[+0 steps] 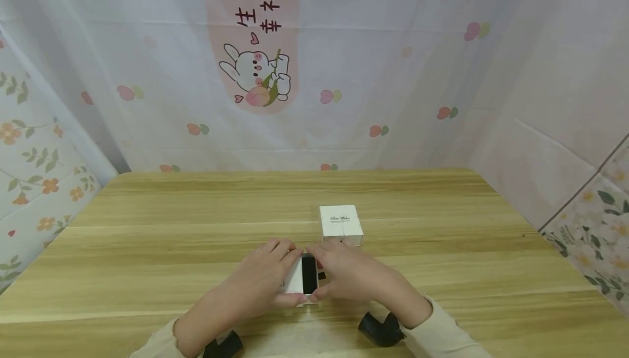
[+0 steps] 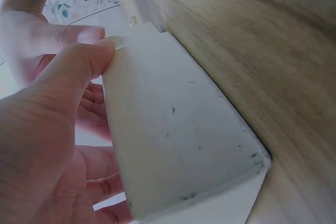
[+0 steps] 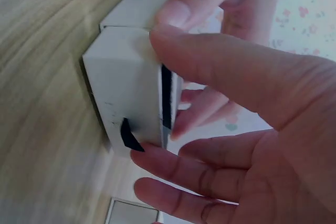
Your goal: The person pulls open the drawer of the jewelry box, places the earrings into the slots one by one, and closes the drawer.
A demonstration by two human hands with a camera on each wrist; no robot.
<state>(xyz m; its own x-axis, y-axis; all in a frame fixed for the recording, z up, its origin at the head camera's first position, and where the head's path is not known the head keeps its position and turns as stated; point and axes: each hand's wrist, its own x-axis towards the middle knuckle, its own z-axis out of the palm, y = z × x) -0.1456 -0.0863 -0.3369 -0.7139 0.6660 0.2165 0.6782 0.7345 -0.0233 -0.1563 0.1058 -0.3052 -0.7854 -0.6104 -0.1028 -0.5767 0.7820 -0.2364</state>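
A small white drawer box point(image 1: 294, 277) lies on the table between the two hands, partly slid open. Its black inside point(image 1: 309, 274) shows on the right. My left hand point(image 1: 265, 276) grips the outer sleeve point(image 2: 173, 114) by its near and far edges; dark scuffs mark the sleeve's near side. On the other side, my right hand point(image 1: 351, 270) pinches the drawer part point(image 3: 123, 72), with the thumb on its near corner and fingers at the far corner. A black ribbon tab point(image 3: 129, 137) sticks out of the drawer's end. Both thumbs nearly meet at the near edge.
Just behind the hands stands a second white box point(image 1: 340, 221) with dark lettering on top. The wooden table point(image 1: 196, 210) reaches back to a printed curtain point(image 1: 344, 63). Black curved pieces point(image 1: 380, 329) sit by the wrists.
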